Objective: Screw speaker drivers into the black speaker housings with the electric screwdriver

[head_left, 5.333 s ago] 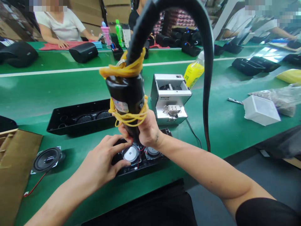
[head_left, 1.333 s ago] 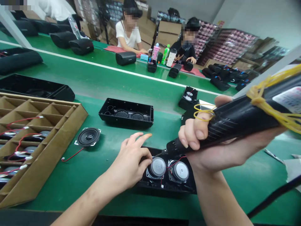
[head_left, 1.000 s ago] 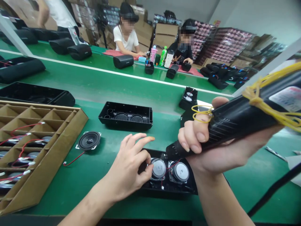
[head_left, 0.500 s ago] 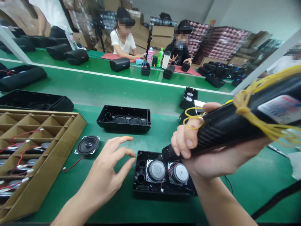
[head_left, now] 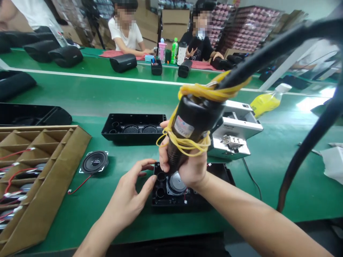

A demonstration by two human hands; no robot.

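My right hand [head_left: 184,160] is wrapped round a black electric screwdriver [head_left: 187,121] tied with yellow bands. It stands nearly upright over a black speaker housing [head_left: 171,205], its tip hidden behind the hand. Inside the housing a round silver-backed speaker [head_left: 177,184] shows; the part to its right is hidden by my hand and wrist. My left hand [head_left: 136,189] is at the housing's left edge, thumb and fingers apart, the fingertips at its upper left corner. A loose speaker [head_left: 94,162] with a red wire lies face up to the left.
A cardboard divider box [head_left: 61,182] with wired speakers stands at the left. Another open housing [head_left: 134,139] lies behind. A white machine [head_left: 233,132] and a yellow bottle [head_left: 268,101] are at the right. A black cable hangs at the right. Two people sit across the green bench [head_left: 107,96].
The screwdriver has swung from slanting right to nearly upright, and my right hand has moved left over the housing. My left hand has come to the housing's edge. The view has shifted.
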